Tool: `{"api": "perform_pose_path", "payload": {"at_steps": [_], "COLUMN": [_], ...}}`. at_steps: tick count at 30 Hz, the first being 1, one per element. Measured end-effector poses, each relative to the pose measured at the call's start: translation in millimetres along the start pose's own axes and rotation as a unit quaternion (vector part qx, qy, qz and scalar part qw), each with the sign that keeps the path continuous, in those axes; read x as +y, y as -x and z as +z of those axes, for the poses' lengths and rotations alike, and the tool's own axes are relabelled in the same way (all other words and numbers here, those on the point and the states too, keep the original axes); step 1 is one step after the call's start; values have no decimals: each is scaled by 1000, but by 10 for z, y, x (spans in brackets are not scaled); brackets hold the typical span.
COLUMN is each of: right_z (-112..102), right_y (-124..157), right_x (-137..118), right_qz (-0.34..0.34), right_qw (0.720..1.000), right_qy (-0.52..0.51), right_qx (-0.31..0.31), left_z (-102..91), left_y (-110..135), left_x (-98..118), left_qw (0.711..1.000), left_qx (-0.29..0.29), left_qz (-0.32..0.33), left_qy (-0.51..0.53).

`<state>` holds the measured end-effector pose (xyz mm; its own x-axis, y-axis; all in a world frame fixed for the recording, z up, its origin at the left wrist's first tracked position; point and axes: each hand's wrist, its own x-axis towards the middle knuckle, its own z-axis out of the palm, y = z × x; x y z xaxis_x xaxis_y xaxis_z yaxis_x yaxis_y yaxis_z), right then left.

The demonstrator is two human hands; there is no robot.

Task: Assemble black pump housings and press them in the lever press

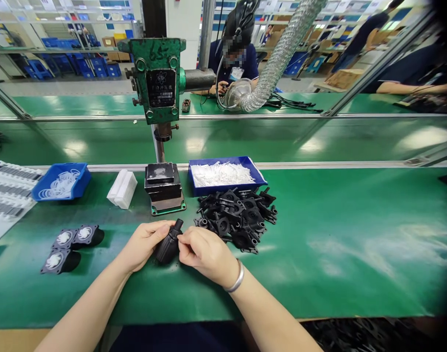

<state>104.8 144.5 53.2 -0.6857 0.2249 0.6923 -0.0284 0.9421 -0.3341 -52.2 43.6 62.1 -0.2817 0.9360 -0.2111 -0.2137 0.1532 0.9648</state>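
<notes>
My left hand (145, 244) is closed around a black plastic part (168, 244) with a short nozzle, held just above the green mat. My right hand (205, 252) pinches at the same part from the right side, fingers curled onto it. A heap of several similar black parts (238, 215) lies just right of my hands. Three finished black pieces with white round inserts (71, 244) lie to the left. A green hand press (159, 78) stands behind, its black base block (164, 188) right ahead of my hands.
A blue tray of thin white pieces (223, 175) sits behind the heap. A smaller blue bin of white rings (62, 181) and a white block (122, 188) lie left. White trays (7, 190) line the far left. Another person (234, 63) works across the conveyor, beside a ribbed hose (282, 54).
</notes>
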Motion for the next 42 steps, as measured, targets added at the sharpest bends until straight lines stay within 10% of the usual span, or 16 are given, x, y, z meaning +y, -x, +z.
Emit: {"api": "perform_pose_path", "payload": {"at_steps": [15,28,42], "right_z": [-64,-28,211], "right_y": [-68,-62,163], "right_x": [-65,-39,224], "right_qz": [197,200,187], "right_qw": [962,958,966], "right_qy": [-132,-202,-157], "right_qx": [132,45,-91], "left_z": [133,95,62], "left_y": [64,35,-87], "left_x": [15,-11,-213], "left_qw": [989,981,973], "left_qx": [1,32,39], "left_qz": [-8,-20,224], "left_qy": [147,190,44]}}
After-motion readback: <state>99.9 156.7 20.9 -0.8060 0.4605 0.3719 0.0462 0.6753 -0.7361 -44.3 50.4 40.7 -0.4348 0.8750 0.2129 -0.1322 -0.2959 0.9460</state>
